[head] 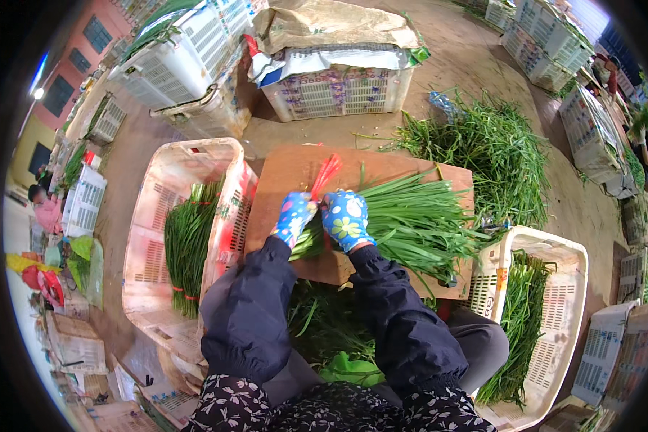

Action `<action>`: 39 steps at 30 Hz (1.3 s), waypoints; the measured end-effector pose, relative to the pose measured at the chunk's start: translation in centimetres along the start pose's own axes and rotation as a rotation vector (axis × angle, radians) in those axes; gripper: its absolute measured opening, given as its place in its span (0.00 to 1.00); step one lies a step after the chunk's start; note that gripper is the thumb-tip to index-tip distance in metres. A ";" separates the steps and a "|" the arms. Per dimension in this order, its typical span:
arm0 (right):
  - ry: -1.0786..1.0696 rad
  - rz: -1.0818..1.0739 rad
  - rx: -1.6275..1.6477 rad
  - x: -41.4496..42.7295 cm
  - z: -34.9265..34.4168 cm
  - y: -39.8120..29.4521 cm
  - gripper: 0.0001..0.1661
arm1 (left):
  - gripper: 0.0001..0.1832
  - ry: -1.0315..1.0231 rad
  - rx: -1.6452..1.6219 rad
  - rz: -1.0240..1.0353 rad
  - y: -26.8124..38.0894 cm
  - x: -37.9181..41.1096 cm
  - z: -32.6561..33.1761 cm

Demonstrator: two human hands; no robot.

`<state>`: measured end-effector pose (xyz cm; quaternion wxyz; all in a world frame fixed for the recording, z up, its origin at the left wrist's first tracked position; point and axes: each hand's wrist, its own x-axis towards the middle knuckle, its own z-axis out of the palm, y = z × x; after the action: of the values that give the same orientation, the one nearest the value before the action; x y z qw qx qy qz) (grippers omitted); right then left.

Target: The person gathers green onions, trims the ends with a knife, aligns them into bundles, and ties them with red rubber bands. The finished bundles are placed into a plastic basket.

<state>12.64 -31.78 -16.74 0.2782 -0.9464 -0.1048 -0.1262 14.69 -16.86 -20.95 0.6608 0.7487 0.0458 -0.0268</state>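
Observation:
A bunch of long green leafy stalks, probably garlic chives [416, 221], lies across a brown wooden board [281, 167] before me. Its leaves fan out to the right, with paler stalk ends to the left. My left hand [293, 216] and my right hand [346, 218], in blue flowered gloves, meet above the stalks. Between them a red plastic strip [325, 174] sticks up, pinched in the fingers of both. Part of that strip shows around the bunch below my right hand. The fingertips are partly hidden.
A white plastic crate [156, 237] on the left holds red-banded bunches [191, 248]. Another crate [564, 324] on the right contains loose greens [518, 324]. Beyond the board are a leafy heap [486, 151] and a sack-covered crate [335, 92]. A person [48, 210] is far left.

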 end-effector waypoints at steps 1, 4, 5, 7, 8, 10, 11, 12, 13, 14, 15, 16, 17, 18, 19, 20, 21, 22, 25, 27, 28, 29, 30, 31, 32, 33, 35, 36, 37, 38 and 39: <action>0.029 0.003 -0.062 0.3 0.0 0.0 0.08 | 0.04 0.019 -0.105 0.006 0.0 0.3 0.2; 0.081 -0.063 -0.039 0.7 1.3 -4.1 0.07 | 0.02 -0.065 0.726 0.162 -0.4 2.0 -5.3; 0.100 -0.029 -0.076 0.4 0.8 -2.7 0.07 | 0.02 -0.060 0.474 0.043 -0.5 2.7 -2.8; 0.141 0.016 -0.097 -0.1 1.9 -1.0 0.06 | 0.07 -0.051 0.438 0.055 -0.7 2.6 -0.6; 0.100 0.054 -0.118 -0.2 2.4 -0.2 0.07 | 0.07 0.031 0.563 0.068 -1.4 2.5 0.5; 0.082 0.113 -0.132 -0.3 2.8 1.3 0.08 | 0.07 0.177 0.812 0.215 0.1 0.4 3.4; 0.110 0.079 -0.068 0.0 3.3 0.5 0.07 | 0.07 0.270 0.818 0.210 0.5 -0.6 2.5; 0.107 0.059 -0.046 0.0 3.2 0.4 0.06 | 0.08 0.295 0.826 0.208 0.4 -1.3 2.7; 0.105 0.041 -0.025 -0.1 3.1 0.4 0.06 | 0.09 0.318 0.834 0.207 0.3 -2.1 2.8; 0.114 0.014 0.031 -0.1 3.2 0.1 0.06 | 0.10 0.349 0.705 0.253 -0.1 -3.0 2.2; 0.093 -0.002 0.078 -0.1 3.9 -0.1 0.06 | 0.10 0.354 0.724 0.329 -0.5 -3.6 1.5; 0.108 -0.026 0.124 0.1 4.4 -0.5 0.05 | 0.09 0.382 0.733 0.355 -0.8 -4.2 0.7; 0.132 -0.031 0.147 0.1 4.2 0.0 0.05 | 0.09 0.382 0.724 0.390 -0.3 -4.5 1.0; 0.098 -0.020 0.158 0.0 4.0 0.9 0.05 | 0.08 0.366 0.704 0.404 -0.2 -4.4 1.6; 0.103 -0.024 0.146 0.1 3.9 1.6 0.05 | 0.07 0.351 0.685 0.417 0.0 -4.3 2.0; 0.095 -0.024 0.145 0.0 3.9 2.2 0.05 | 0.07 0.337 0.668 0.429 0.1 -4.1 2.3; 0.084 -0.035 0.154 0.1 3.8 2.2 0.04 | 0.07 0.321 0.657 0.403 0.2 -4.0 2.1; 0.009 -0.006 0.145 0.3 3.4 2.0 0.04 | 0.08 0.305 0.645 0.376 0.3 -3.9 1.8; 0.016 -0.085 0.101 0.7 3.1 1.3 0.04 | 0.07 0.318 0.586 0.352 0.5 -3.8 1.1; -0.003 -0.185 0.004 1.0 1.5 -0.1 0.03 | 0.10 0.322 0.545 0.352 0.6 -4.4 0.5; -0.005 -0.260 -0.037 1.3 0.4 -0.8 0.03 | 0.10 0.343 0.498 0.388 0.6 -4.6 0.4; -0.006 -0.331 -0.077 1.6 -0.7 -1.7 0.02 | 0.10 0.320 0.450 0.360 0.6 -5.0 0.3; -0.101 -0.362 -0.113 1.9 -1.8 -2.7 0.03 | 0.09 0.294 0.402 0.332 0.5 -5.4 0.3; -0.122 -0.427 -0.120 1.9 -2.2 -3.4 0.03 | 0.08 0.271 0.359 0.300 0.5 -6.1 0.1; -0.137 -0.426 -0.077 1.8 -1.9 -3.4 0.03 | 0.09 0.274 0.399 0.334 1.3 -7.0 -0.2; -0.151 -0.423 -0.034 1.7 -1.7 -2.9 0.02 | 0.10 0.289 0.399 0.387 0.6 -7.4 -0.3; -0.172 -0.332 0.061 1.5 0.3 -1.1 0.04 | 0.11 0.331 0.397 0.492 -1.2 -7.9 -0.3; -0.235 -0.286 0.086 1.5 0.7 -0.5 0.04 | 0.08 0.356 0.382 0.479 -0.7 -8.1 0.0; -0.297 -0.238 0.110 1.6 1.0 0.1 0.05 | 0.08 0.350 0.372 0.447 -0.6 -8.1 0.2; -0.324 -0.208 0.122 1.3 1.4 0.7 0.05 | 0.07 0.344 0.363 0.416 -0.4 -8.0 0.3; -0.344 -0.188 0.140 1.5 1.5 0.7 0.05 | 0.06 0.346 0.360 0.393 -0.3 -7.9 0.3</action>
<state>14.54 -31.35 -17.89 0.3081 -0.9185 -0.2469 0.0196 6.84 -17.36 -20.50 0.4925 0.8417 0.0065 0.2214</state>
